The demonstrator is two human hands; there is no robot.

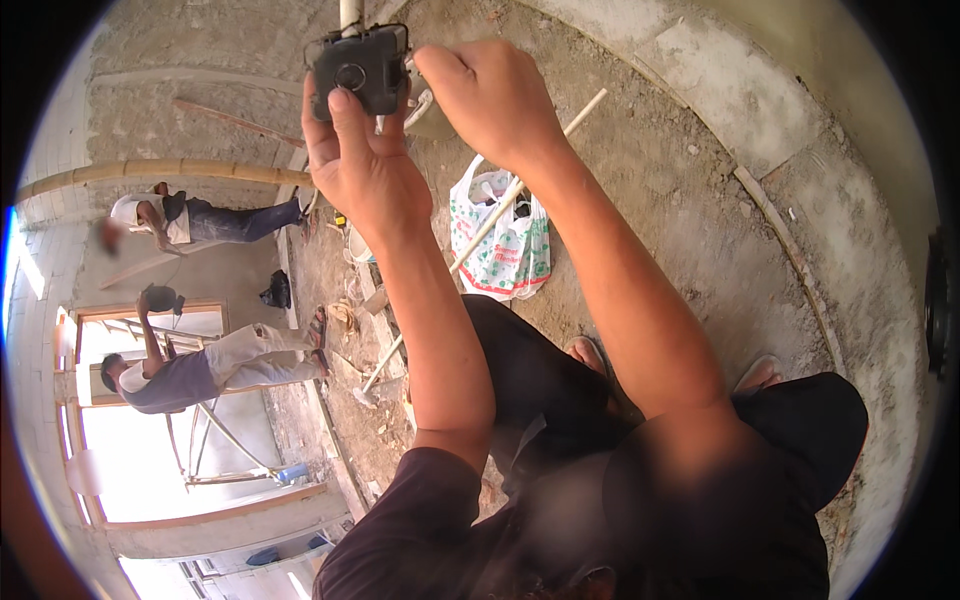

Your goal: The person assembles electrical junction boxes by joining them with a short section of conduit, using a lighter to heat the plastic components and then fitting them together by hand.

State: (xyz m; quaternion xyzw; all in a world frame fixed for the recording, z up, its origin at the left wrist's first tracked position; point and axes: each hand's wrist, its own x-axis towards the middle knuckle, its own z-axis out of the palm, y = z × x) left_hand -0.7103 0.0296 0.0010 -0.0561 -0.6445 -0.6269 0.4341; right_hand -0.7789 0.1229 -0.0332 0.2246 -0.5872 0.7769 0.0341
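My left hand [366, 170] grips a black square electrical box [362, 72] from below, its thumb pressed against the face near a round opening. A pale conduit pipe [351, 14] rises from the top of the box. At the box's right edge, my right hand [492, 100] is closed, thumb and forefinger pinched together. What those fingers hold is too small to make out. Below and between my forearms, a white plastic bag [500, 240] with green and red print sits on the ground.
A long thin pale pipe [588, 108] slants across the bag. Bamboo [170, 172] extends at the left, near two people, one [235, 220] above another [215, 370] in the picture. A raised concrete edge [790, 240] curves along the right. Rubble lies on the dirt floor.
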